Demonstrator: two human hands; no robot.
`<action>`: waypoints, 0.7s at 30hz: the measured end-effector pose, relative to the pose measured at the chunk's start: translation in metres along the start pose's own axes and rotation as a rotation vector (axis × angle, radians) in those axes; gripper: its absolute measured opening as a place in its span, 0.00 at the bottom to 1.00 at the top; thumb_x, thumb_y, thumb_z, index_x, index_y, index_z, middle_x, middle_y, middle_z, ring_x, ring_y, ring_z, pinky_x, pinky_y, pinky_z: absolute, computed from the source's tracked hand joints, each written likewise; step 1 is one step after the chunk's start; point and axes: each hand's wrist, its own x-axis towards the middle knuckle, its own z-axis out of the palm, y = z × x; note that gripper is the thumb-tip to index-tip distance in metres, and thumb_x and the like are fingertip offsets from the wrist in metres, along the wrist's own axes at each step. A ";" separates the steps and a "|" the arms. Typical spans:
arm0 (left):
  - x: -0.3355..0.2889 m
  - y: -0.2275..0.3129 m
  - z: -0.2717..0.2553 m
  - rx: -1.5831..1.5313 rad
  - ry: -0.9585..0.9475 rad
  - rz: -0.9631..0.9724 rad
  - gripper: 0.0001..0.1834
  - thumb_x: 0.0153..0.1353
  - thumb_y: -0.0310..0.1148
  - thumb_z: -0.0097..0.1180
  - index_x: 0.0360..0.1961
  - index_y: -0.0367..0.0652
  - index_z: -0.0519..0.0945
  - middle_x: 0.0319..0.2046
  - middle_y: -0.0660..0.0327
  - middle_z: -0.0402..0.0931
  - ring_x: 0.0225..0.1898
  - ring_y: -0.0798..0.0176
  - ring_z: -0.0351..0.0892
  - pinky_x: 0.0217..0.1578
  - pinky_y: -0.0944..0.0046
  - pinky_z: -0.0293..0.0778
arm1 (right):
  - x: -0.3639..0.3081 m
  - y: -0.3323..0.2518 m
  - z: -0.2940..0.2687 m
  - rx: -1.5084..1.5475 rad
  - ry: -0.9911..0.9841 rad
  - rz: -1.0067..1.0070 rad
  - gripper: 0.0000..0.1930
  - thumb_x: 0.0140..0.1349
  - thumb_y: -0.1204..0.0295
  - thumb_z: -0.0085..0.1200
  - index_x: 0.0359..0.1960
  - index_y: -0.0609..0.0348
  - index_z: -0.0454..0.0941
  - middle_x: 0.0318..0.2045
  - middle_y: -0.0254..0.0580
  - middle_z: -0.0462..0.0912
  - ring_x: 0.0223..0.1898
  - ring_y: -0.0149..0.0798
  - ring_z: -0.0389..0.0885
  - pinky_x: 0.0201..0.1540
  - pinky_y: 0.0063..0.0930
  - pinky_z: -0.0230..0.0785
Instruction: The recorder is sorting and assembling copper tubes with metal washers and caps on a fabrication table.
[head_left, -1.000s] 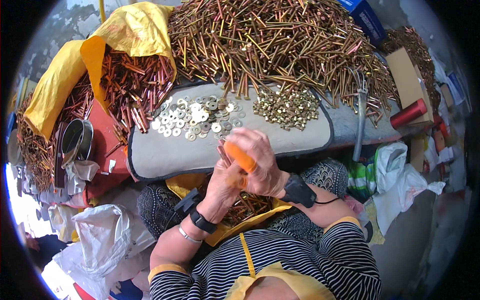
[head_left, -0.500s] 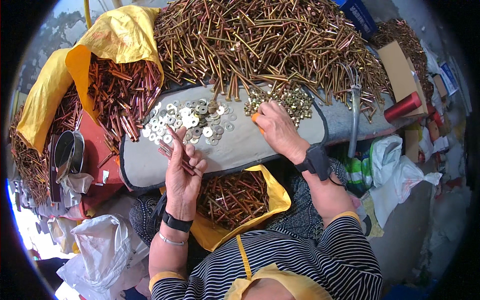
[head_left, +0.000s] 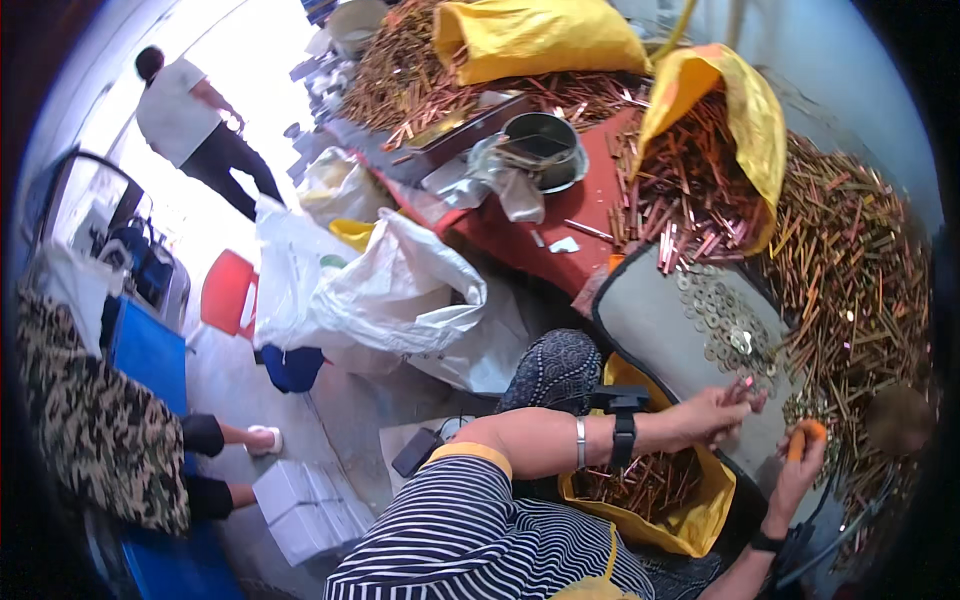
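Observation:
My left hand is closed around a few reddish metal rods, whose ends stick out past the fingers. My right hand, with an orange cover on a finger, is bent closed beside the small pile of brass-coloured nuts. Whatever its fingertips hold is too small to make out. Flat silver washers lie spread over the grey mat. Below my left forearm, a yellow sack in my lap holds more reddish rods.
A big heap of long bolts borders the mat. Beyond it, a yellow sack spills rods, and a dark pan stands on red cloth. White bags and a white box are at left. Two other people are there.
The view has swung to the left, bringing the doorway, floor and other people in. My left hand still holds the rods; my right hand stays near the nuts.

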 end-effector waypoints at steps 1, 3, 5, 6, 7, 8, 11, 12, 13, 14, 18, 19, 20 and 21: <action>-0.005 -0.003 -0.002 0.010 0.001 0.003 0.17 0.64 0.44 0.50 0.48 0.46 0.73 0.21 0.72 0.65 0.18 0.77 0.61 0.19 0.76 0.59 | -0.008 -0.019 0.009 0.167 -0.078 0.049 0.05 0.66 0.74 0.45 0.41 0.59 0.71 0.29 0.32 0.72 0.26 0.25 0.68 0.29 0.19 0.62; -0.011 0.000 0.000 0.026 -0.020 -0.026 0.16 0.63 0.45 0.52 0.44 0.46 0.75 0.20 0.72 0.64 0.17 0.77 0.61 0.16 0.75 0.57 | -0.019 -0.019 0.004 0.432 -0.140 0.154 0.06 0.64 0.75 0.47 0.42 0.60 0.72 0.31 0.32 0.72 0.27 0.26 0.69 0.29 0.18 0.61; -0.013 0.006 0.005 0.051 -0.042 -0.072 0.16 0.62 0.46 0.53 0.42 0.44 0.77 0.19 0.72 0.64 0.16 0.77 0.61 0.16 0.75 0.56 | -0.017 -0.013 0.004 0.565 -0.157 0.158 0.07 0.64 0.75 0.49 0.42 0.60 0.72 0.31 0.33 0.73 0.28 0.26 0.69 0.31 0.18 0.62; -0.011 0.001 0.005 0.012 -0.042 -0.062 0.16 0.61 0.45 0.53 0.41 0.44 0.77 0.19 0.72 0.63 0.16 0.77 0.61 0.15 0.75 0.56 | -0.019 -0.016 0.008 0.550 -0.162 0.128 0.08 0.63 0.74 0.50 0.43 0.60 0.72 0.31 0.33 0.73 0.29 0.26 0.69 0.32 0.18 0.62; -0.007 -0.007 0.004 -0.027 -0.044 -0.054 0.16 0.61 0.45 0.54 0.41 0.44 0.77 0.19 0.72 0.63 0.16 0.77 0.60 0.15 0.75 0.56 | -0.019 -0.018 0.010 0.536 -0.165 0.099 0.08 0.63 0.74 0.51 0.43 0.61 0.72 0.32 0.33 0.73 0.29 0.27 0.69 0.32 0.18 0.62; -0.006 -0.013 0.005 -0.065 -0.047 -0.046 0.15 0.61 0.44 0.54 0.40 0.44 0.77 0.18 0.72 0.62 0.16 0.77 0.60 0.15 0.75 0.56 | -0.019 -0.019 0.010 0.480 -0.145 0.091 0.08 0.63 0.74 0.52 0.43 0.61 0.73 0.32 0.33 0.73 0.29 0.27 0.69 0.33 0.18 0.62; -0.002 -0.012 0.011 0.015 -0.074 -0.140 0.15 0.63 0.42 0.53 0.44 0.43 0.76 0.19 0.74 0.62 0.18 0.79 0.61 0.17 0.75 0.59 | -0.016 -0.022 0.006 0.278 -0.111 0.045 0.08 0.62 0.74 0.53 0.42 0.62 0.73 0.31 0.32 0.73 0.30 0.26 0.69 0.35 0.18 0.63; -0.004 -0.011 0.011 0.065 -0.108 -0.117 0.14 0.63 0.41 0.53 0.43 0.43 0.76 0.19 0.74 0.62 0.18 0.79 0.61 0.17 0.76 0.59 | -0.017 -0.022 0.005 0.182 -0.129 0.029 0.07 0.62 0.75 0.53 0.41 0.62 0.74 0.31 0.32 0.73 0.31 0.26 0.70 0.35 0.18 0.63; -0.005 -0.010 0.011 0.115 -0.141 -0.093 0.14 0.63 0.40 0.53 0.43 0.42 0.77 0.19 0.74 0.62 0.17 0.79 0.61 0.17 0.76 0.59 | -0.017 -0.022 0.004 0.086 -0.147 0.012 0.07 0.62 0.76 0.53 0.41 0.62 0.74 0.31 0.32 0.72 0.31 0.26 0.70 0.36 0.18 0.63; -0.007 -0.010 0.010 0.165 -0.174 -0.069 0.14 0.63 0.40 0.53 0.42 0.41 0.77 0.18 0.74 0.62 0.17 0.79 0.61 0.17 0.76 0.60 | -0.018 -0.022 0.003 0.037 -0.180 0.010 0.07 0.62 0.76 0.53 0.40 0.62 0.74 0.31 0.32 0.72 0.31 0.26 0.70 0.37 0.18 0.64; -0.016 0.003 0.019 0.235 -0.166 -0.079 0.13 0.62 0.39 0.54 0.38 0.40 0.77 0.18 0.72 0.65 0.16 0.78 0.61 0.16 0.74 0.58 | -0.023 -0.032 -0.001 -0.006 -0.271 -0.043 0.05 0.62 0.77 0.52 0.39 0.62 0.73 0.32 0.32 0.72 0.33 0.25 0.70 0.38 0.18 0.64; -0.018 0.010 0.020 0.157 -0.193 -0.177 0.11 0.61 0.37 0.54 0.36 0.40 0.77 0.17 0.72 0.65 0.16 0.77 0.61 0.16 0.73 0.57 | -0.025 -0.027 -0.004 -0.004 -0.277 -0.092 0.05 0.62 0.77 0.51 0.39 0.62 0.73 0.32 0.32 0.72 0.32 0.25 0.70 0.37 0.19 0.64; -0.021 0.017 0.019 0.077 -0.219 -0.274 0.09 0.61 0.36 0.54 0.34 0.40 0.77 0.17 0.71 0.65 0.16 0.76 0.61 0.16 0.73 0.57 | -0.026 -0.024 -0.006 -0.001 -0.284 -0.140 0.05 0.63 0.78 0.50 0.39 0.62 0.72 0.32 0.32 0.72 0.32 0.25 0.69 0.36 0.19 0.64; -0.023 0.020 0.019 -0.006 -0.247 -0.371 0.08 0.60 0.34 0.54 0.32 0.41 0.76 0.16 0.71 0.64 0.15 0.76 0.61 0.16 0.73 0.56 | -0.029 -0.030 -0.002 -0.009 -0.272 -0.180 0.05 0.63 0.77 0.50 0.39 0.62 0.72 0.31 0.32 0.71 0.31 0.26 0.69 0.35 0.18 0.63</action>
